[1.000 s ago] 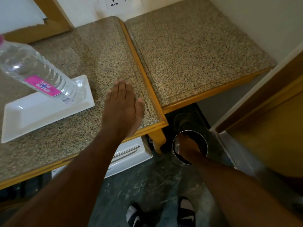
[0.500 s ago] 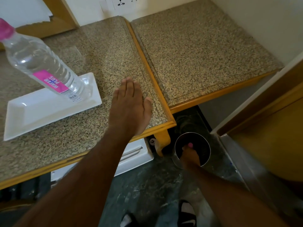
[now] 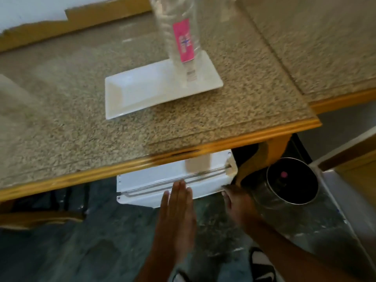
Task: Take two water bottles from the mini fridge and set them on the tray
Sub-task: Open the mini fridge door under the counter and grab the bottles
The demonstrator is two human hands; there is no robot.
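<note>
A clear water bottle (image 3: 179,37) with a pink label stands upright on the right part of the white rectangular tray (image 3: 138,92) on the speckled counter. Under the counter's edge the white mini fridge door (image 3: 154,180) with a metal rail shows. My left hand (image 3: 177,216) is flat and empty, its fingertips just in front of the rail. My right hand (image 3: 236,202) has its fingertips at the door's lower right corner; blur hides whether it grips the edge. No second bottle is in sight.
The counter (image 3: 81,139) has a wooden rim that overhangs the fridge. A round metal bin (image 3: 264,198) with a small pink thing (image 3: 283,174) inside stands on the dark floor right of my right hand. A wooden leg and a wall panel lie beyond it.
My view has swung left and down. My left hand left the counter top and dropped to the fridge door. My right hand moved from the bin to the door's right corner.
</note>
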